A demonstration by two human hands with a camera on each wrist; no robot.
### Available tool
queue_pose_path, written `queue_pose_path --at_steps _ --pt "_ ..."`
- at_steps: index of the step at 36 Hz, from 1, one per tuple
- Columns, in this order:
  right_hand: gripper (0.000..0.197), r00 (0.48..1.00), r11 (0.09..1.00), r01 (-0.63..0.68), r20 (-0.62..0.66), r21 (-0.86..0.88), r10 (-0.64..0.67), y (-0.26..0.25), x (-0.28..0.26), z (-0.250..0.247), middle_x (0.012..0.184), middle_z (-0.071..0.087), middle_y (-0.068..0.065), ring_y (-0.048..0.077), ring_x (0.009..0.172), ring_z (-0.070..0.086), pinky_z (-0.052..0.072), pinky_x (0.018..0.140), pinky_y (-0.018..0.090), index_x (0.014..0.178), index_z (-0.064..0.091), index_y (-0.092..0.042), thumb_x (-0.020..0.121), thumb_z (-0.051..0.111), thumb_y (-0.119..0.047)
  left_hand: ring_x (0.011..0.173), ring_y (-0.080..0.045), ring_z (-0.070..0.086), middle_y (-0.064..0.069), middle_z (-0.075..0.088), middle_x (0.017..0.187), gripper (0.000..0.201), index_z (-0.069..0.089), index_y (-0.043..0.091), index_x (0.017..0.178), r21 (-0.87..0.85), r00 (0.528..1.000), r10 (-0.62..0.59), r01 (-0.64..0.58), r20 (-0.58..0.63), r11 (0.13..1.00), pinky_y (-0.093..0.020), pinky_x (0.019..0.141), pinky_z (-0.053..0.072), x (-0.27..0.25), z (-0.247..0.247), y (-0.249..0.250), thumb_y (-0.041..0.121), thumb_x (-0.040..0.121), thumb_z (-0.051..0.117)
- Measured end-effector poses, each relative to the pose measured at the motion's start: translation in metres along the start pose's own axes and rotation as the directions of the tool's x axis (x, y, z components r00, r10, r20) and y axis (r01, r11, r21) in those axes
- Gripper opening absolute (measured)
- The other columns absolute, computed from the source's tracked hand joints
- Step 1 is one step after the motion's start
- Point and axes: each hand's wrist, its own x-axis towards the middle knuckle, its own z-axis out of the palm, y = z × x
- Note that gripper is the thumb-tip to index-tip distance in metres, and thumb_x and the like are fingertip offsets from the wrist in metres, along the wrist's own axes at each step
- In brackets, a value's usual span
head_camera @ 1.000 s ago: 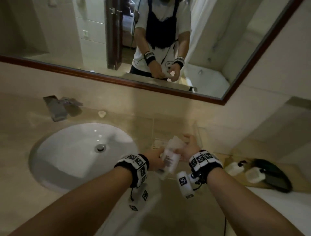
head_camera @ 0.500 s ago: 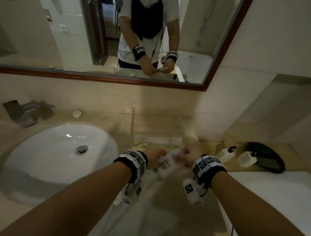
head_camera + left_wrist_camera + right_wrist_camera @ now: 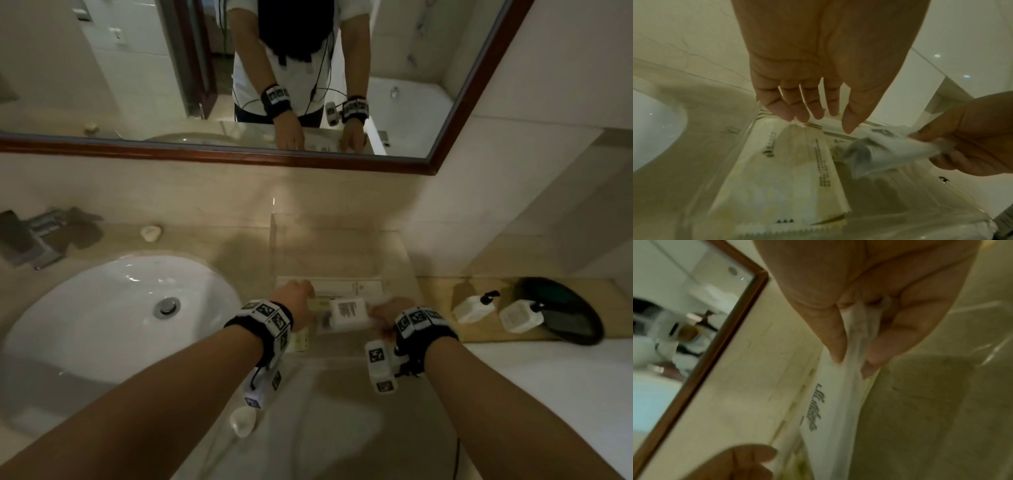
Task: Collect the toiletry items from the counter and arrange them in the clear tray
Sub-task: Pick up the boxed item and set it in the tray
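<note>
A clear tray (image 3: 274, 246) stands on the beige counter, right of the sink. A long cream packet (image 3: 352, 286) lies along its back, and a yellowish packet (image 3: 789, 170) lies at its left. My right hand (image 3: 853, 363) pinches one end of a white printed packet (image 3: 347, 311) between thumb and fingers and holds it low inside the tray. My left hand (image 3: 818, 123) has its fingers straight, and the fingertips touch the far end of the yellowish packet. In the head view the left hand (image 3: 298, 298) and right hand (image 3: 387, 310) sit on either side of the white packet.
A white sink (image 3: 102, 308) and faucet (image 3: 30, 236) lie to the left. Two white pump bottles (image 3: 474, 308) (image 3: 520, 315) and a dark round object (image 3: 575, 318) stand on the right. A small white item (image 3: 243, 421) lies near the front edge. A framed mirror (image 3: 239, 85) hangs above.
Both hands held the white packet above the tray; it has come down into the tray. The left hand let go of it and now touches the yellowish packet.
</note>
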Motion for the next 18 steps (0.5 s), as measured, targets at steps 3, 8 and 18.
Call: queue_pose_path --at_steps 3,8,18 --pt "0.041 0.998 0.995 0.057 0.005 -0.076 -0.057 0.001 0.001 0.003 0.103 0.059 0.011 0.021 0.083 0.062 0.051 0.065 0.022 0.118 0.058 -0.003 0.084 0.068 -0.024 0.116 -0.028 0.054 -0.007 0.047 0.134 0.052 0.046 0.022 0.132 -0.003 0.999 -0.003 0.003 0.041 1.000 -0.039 0.095 0.049 0.003 0.002 -0.003 0.034 0.086 0.065" --pt "0.043 0.988 0.980 0.098 -0.101 -0.176 -0.116 -0.006 0.003 0.020 0.108 0.067 0.014 0.028 0.090 0.063 0.055 0.085 0.036 0.114 0.060 -0.002 0.083 0.070 -0.030 0.113 -0.028 0.056 -0.006 0.047 0.132 0.050 0.045 0.023 0.132 0.034 0.998 0.026 -0.029 0.063 0.999 -0.037 0.092 0.050 0.006 0.003 -0.004 0.030 0.087 0.064" --pt "0.049 0.921 0.771 0.287 -0.058 -0.568 -0.385 -0.007 0.004 0.022 0.137 0.039 0.012 0.033 0.114 0.054 0.048 0.096 0.037 0.130 0.043 -0.010 0.089 0.059 -0.031 0.120 -0.025 0.051 -0.003 0.052 0.134 0.043 0.051 0.025 0.129 0.110 0.987 0.142 -0.150 0.075 0.983 -0.035 0.099 0.046 0.007 0.011 0.006 0.032 0.088 0.061"
